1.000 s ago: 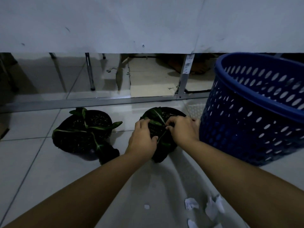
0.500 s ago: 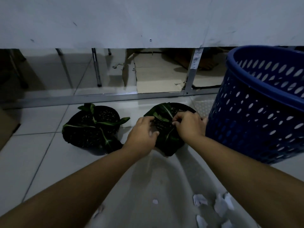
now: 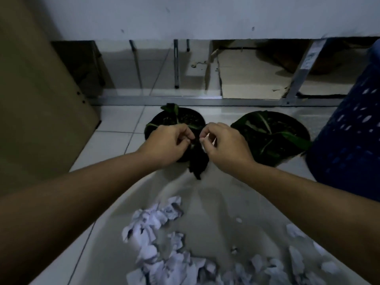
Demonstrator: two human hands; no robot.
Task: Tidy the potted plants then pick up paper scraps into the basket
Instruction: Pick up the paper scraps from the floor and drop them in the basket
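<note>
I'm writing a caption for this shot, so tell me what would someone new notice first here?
First, the two hands, left hand and right hand, meeting mid-frame over the near edge of the left potted plant, pinching at its dark leaves. Next, the heap of white paper scraps strewn across the floor in the foreground. Then the blue perforated basket at the right edge, beside the second potted plant.

Both hands at the left plant pot

The left hand [image 3: 166,144] and right hand [image 3: 225,147] pinch leaves of the left pot [image 3: 174,122]; paper scraps [image 3: 156,229] litter the floor's near edge.
</note>
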